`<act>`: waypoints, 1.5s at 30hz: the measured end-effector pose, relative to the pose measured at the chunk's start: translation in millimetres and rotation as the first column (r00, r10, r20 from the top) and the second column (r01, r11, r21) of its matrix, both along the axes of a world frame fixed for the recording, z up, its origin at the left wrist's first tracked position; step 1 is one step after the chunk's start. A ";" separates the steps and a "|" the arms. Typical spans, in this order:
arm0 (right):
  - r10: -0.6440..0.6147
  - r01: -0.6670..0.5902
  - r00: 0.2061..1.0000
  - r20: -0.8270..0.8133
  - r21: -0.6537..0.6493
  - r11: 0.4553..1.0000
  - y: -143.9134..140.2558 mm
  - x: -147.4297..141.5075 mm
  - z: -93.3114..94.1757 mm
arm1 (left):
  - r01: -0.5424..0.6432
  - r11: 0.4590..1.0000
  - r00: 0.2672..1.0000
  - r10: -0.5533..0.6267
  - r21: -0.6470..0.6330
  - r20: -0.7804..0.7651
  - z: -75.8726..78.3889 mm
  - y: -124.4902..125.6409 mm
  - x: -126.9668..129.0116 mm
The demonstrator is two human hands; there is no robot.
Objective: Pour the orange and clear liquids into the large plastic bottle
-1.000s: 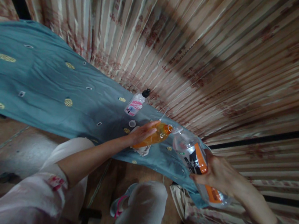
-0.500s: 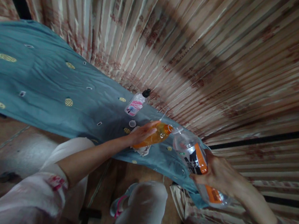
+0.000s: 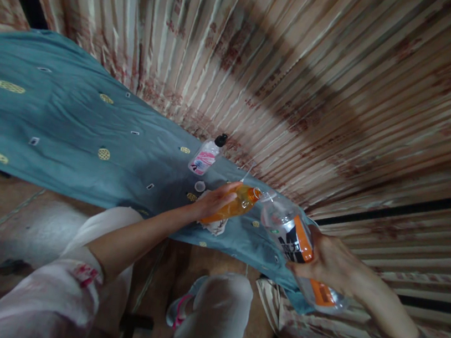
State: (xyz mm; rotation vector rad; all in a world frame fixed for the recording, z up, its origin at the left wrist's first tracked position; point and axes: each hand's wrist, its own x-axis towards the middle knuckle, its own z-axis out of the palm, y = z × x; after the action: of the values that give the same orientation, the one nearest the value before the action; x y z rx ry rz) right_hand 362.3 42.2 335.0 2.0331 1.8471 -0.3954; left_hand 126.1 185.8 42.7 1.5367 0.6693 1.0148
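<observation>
We note dim light throughout — shadows fall heavy across the room. A striped curtain (image 3: 305, 79) in cream and rust, with a faded floral print, fills the view from 11 to 3 o'clock, with a broad dark shadow across it. A teal cloth (image 3: 68, 124) dotted with yellow patterns covers a long surface from 9 o'clock toward centre. The brownish floor (image 3: 5, 211) shows at 8 o'clock — worn, with a pale seam line.

Home room: pleated floral curtain (image 3: 288, 77), teal cloth (image 3: 68, 124) over table, tiled floor (image 3: 13, 217).
</observation>
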 end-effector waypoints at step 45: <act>0.029 -0.028 0.999 -0.033 0.023 0.999 0.1 2.1 -0.4 | 0.036 0.997 0.999 -0.034 -0.068 0.042 1.2 0.3 -1.2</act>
State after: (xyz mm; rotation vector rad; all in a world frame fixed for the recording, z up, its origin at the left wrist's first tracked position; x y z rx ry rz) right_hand 364.4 42.3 334.6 2.0242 1.9067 -0.4052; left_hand 124.9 186.1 43.9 1.4597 0.6400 0.9850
